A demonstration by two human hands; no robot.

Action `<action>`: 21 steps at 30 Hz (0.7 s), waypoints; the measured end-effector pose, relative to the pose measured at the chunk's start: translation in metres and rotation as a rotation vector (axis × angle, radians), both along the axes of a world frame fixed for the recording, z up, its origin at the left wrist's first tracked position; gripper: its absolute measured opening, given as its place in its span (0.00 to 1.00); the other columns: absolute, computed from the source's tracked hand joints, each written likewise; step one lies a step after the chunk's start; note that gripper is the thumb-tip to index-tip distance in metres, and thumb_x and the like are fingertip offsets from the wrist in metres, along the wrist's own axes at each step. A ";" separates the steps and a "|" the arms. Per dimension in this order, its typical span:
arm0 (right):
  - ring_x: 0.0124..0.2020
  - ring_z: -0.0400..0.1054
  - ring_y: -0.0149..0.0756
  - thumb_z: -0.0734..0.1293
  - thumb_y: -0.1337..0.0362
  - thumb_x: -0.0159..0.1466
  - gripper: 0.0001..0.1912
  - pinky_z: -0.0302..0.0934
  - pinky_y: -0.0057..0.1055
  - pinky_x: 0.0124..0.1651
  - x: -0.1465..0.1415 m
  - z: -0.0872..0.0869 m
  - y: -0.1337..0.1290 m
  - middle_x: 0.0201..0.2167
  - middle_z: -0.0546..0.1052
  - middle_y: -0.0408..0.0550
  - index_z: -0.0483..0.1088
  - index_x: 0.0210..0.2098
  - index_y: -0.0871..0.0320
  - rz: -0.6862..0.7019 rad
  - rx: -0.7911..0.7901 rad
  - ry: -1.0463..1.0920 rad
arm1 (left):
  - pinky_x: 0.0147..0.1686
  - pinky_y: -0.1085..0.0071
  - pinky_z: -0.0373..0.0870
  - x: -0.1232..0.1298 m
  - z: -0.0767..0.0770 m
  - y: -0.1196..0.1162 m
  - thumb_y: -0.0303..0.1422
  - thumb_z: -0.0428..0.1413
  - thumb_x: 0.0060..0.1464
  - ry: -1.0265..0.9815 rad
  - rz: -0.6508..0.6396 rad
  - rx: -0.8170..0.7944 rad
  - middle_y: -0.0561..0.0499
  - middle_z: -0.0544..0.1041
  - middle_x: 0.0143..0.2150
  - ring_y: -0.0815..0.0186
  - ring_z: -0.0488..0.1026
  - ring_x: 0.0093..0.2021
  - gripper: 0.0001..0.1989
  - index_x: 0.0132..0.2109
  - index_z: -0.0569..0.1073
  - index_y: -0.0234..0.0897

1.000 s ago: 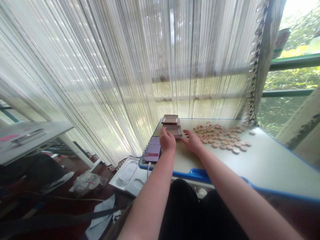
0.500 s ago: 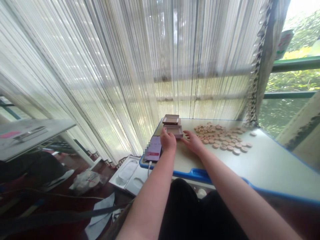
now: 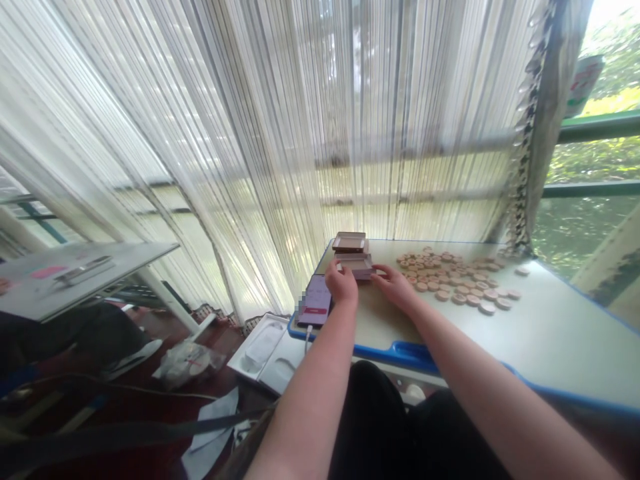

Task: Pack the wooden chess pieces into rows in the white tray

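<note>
A shallow, open-topped box (image 3: pixel 359 265) sits near the table's far left corner. My left hand (image 3: pixel 343 283) grips its left side, fingers curled at the edge and thumb towards the front. At the box's right front corner, the fingertips of my right hand (image 3: pixel 394 285) press against its side. Just behind it stands a second shallow box (image 3: pixel 349 241), brown-rimmed with a pale inside, close to my hands. To the right of my right hand, many round wooden discs (image 3: pixel 463 291) lie spread in a loose heap. Markings on them are too small to read.
A lit phone (image 3: pixel 316 300) with a white charging cable (image 3: pixel 307 339) lies left of my left hand. The white table (image 3: pixel 565 340) has a blue rim. An opened white box (image 3: pixel 260 347) sits below its left end. Curtains (image 3: pixel 240 133) hang behind; another table (image 3: pixel 145 257) stands left.
My right hand has closed in on the box's right side, where before there was a gap. My left hand stays at its left side. The whole view has shifted slightly.
</note>
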State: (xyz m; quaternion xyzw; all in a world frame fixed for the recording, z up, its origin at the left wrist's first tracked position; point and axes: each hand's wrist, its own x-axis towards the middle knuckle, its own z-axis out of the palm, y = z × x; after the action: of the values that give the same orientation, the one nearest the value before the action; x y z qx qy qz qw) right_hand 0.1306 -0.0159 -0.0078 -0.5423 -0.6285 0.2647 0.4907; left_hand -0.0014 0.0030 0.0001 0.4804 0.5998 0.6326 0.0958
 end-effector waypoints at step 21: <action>0.40 0.70 0.39 0.58 0.54 0.59 0.20 0.68 0.31 0.34 0.016 0.005 0.009 0.39 0.75 0.53 0.67 0.44 0.59 -0.047 0.008 0.377 | 0.35 0.69 0.71 0.015 0.001 -0.003 0.33 0.51 0.52 0.008 -0.269 0.125 0.43 0.74 0.45 0.67 0.72 0.33 0.18 0.51 0.66 0.34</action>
State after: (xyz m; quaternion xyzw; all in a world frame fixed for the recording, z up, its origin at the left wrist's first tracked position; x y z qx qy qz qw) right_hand 0.1470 -0.0073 -0.0030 -0.4958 -0.5134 0.3477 0.6080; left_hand 0.0132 -0.0001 0.0013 0.5639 0.4898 0.6484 0.1474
